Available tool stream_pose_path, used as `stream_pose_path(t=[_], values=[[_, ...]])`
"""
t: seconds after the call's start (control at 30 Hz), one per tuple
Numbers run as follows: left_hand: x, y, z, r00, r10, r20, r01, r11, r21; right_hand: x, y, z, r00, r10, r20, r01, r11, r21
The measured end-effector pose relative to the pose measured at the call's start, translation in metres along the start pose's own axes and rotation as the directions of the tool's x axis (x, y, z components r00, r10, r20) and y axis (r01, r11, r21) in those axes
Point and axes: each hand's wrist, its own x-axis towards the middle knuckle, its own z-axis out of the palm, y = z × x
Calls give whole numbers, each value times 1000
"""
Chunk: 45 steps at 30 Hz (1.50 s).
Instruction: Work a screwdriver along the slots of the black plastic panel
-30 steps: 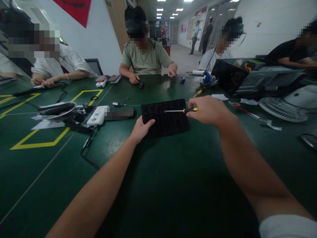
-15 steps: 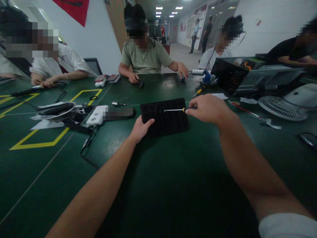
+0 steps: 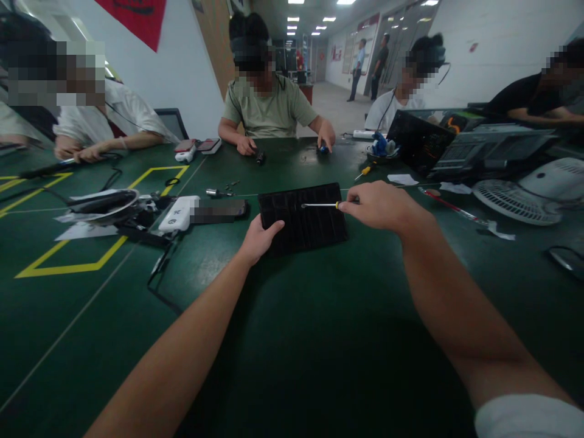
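Note:
A black rectangular panel [image 3: 314,228] with a ribbed, compartmented face is held tilted above the green table. My left hand [image 3: 261,239] grips its left edge, thumb on the front and the other fingers hidden behind. In my right hand [image 3: 371,204] is a screwdriver [image 3: 319,205], its dark handle with a yellow collar mostly covered by my fingers. The metal shaft points left across the panel, and its tip is at a small round spot near the panel's middle; whether it sits in a screw is too small to tell.
Left of the panel are a phone [image 3: 219,211], a white box [image 3: 179,214] and a heap of parts with a round rim [image 3: 109,204]. Small metal pieces [image 3: 219,192] lie behind the phone. To the right are a yellow screwdriver [image 3: 365,171] and a white fan [image 3: 520,198]. Co-workers sit around the table.
My right hand has shifted slightly left and down around the screwdriver handle; the tip stays at the same spot. Across the table, a co-worker's hand has moved left with a small blue thing.

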Motion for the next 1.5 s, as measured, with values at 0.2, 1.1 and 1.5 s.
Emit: stream_pose_path(t=[0.2, 1.1, 1.5], values=[[0, 0, -1, 1000, 10, 1, -10, 1000, 2, 2, 4, 5, 998, -11, -57, 12, 1000, 5], [4, -7, -4, 1000, -8, 16, 9, 1000, -21, 1, 4, 1, 999, -31, -17, 32, 999, 34], [2, -3, -2, 1000, -16, 2, 16, 1000, -23, 1, 1, 0, 1000, -24, 12, 24, 999, 23]])
